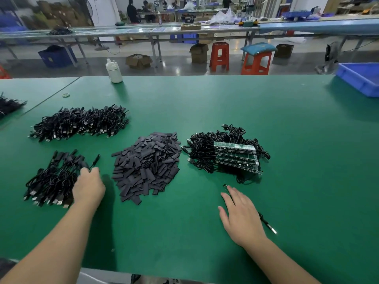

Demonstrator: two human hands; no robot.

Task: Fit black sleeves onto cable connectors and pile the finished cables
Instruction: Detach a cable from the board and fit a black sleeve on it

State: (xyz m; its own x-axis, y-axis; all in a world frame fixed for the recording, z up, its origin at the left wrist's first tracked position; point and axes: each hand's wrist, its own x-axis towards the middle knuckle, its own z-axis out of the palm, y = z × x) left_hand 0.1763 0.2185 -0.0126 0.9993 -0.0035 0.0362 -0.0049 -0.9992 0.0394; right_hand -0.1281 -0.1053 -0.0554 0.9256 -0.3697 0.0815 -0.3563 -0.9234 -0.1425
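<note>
Looks like the drop-off step: I'd lay the sleeved cable [94, 161] parallel on the finished pile [53, 179] at lower left so the plugs line up and nothing tangles. The left hand [88, 186] pinches that cable at the pile's right edge. The right hand [240, 216], lower right, lies flat with straight fingers on a loose cable [267, 223] on the green table [184, 232], sleeves heap [145, 165] mid-frame.

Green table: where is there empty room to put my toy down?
The green table is bare between the white bottle and the blue bin, also along the near edge between both arms. It is crowded around the sleeve pile, between the left hand and the circuit-board cables.
</note>
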